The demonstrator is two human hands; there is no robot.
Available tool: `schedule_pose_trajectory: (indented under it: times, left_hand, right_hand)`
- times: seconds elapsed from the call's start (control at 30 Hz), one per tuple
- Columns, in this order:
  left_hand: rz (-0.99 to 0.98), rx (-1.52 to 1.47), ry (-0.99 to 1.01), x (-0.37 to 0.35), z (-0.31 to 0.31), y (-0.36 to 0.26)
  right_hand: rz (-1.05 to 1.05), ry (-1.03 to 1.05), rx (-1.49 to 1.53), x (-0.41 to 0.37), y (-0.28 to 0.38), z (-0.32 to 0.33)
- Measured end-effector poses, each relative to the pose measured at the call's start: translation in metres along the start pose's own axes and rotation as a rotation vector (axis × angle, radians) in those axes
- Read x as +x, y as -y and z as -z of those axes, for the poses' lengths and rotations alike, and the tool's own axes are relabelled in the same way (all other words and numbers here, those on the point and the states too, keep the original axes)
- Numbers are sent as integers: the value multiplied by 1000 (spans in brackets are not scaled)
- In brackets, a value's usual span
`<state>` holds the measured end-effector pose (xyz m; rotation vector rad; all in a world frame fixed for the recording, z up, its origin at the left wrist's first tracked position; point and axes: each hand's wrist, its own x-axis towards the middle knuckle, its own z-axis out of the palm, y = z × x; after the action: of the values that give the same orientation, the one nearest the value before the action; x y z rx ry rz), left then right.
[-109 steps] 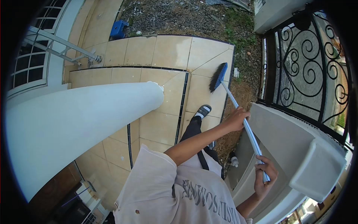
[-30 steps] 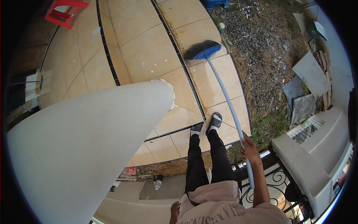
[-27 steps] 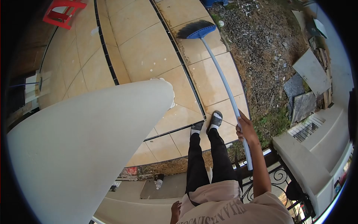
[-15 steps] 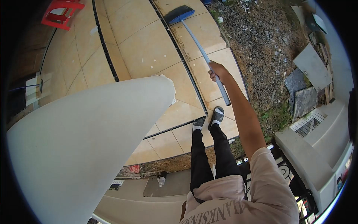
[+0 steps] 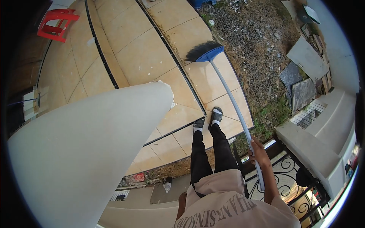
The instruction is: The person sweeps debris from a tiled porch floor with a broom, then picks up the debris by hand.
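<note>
My right hand (image 5: 260,153) is closed around the grey-blue handle of a broom (image 5: 232,98), near its lower end, out at my right side. Past my feet, the broom's blue head with dark bristles (image 5: 205,51) rests on the outer strip of beige tiles, its bristles towards the black-edged step. At the left side of my shirt a small part of my left hand or arm (image 5: 181,203) shows; its fingers are hidden.
A large white pillar (image 5: 87,133) rises close on my left. Tiled steps (image 5: 140,53) have dark edges. A red plastic stool (image 5: 59,24) stands at upper left. Gravel (image 5: 251,57) and leaning boards (image 5: 304,68) lie to the right, a black metal gate (image 5: 285,171) behind me.
My right hand has drawn back towards my body, pulling the broom with it. The broom head has moved nearer to my feet and rightward along the tile strip.
</note>
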<state>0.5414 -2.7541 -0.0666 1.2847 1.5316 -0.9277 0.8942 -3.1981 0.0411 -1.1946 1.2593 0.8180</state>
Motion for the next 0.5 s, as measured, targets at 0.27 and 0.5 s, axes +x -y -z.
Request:
schedule_pose_trajectory:
  times: [0.27, 0.5]
  left_hand:
    - [-120, 61, 31, 9, 14, -47]
    - [-219, 163, 56, 27, 27, -116]
  right_hand:
    - [134, 111, -23, 169, 71, -52]
    - [-266, 27, 290, 7, -176, 27]
